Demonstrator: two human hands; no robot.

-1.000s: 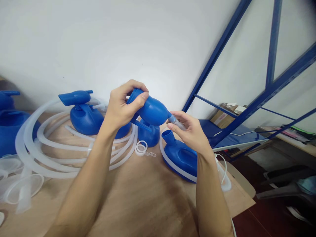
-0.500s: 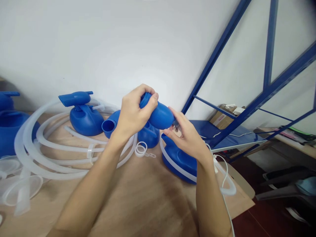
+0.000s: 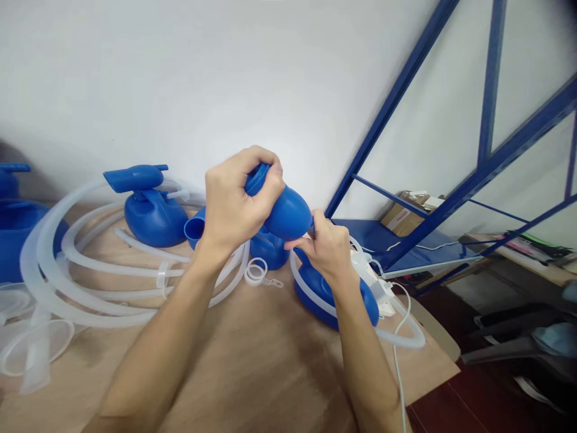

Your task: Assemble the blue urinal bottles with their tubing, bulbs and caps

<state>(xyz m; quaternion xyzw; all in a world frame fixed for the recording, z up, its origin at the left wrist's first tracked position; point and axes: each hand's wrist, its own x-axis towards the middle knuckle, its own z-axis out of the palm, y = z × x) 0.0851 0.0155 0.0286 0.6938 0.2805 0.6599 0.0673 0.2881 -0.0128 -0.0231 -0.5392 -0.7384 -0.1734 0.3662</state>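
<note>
One blue bulb piece (image 3: pixel 291 213) in the air above the surface (image 3: pixel 256 355), long axis 10-to-4 o'clock. Left hand (image 3: pixel 238 201) gripping its wide end (image 3: pixel 256 178); right hand (image 3: pixel 332 248) closed round the narrow tip (image 3: pixel 311 227), nearer that end. Piece sits at 3 o'clock from left hand.

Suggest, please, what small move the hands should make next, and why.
Perhaps ease the right hand back slightly to check the narrow end of the blue part: the right hand is closed around that end and hides most of it, while the left hand grips the wide end and could steady it.
</note>
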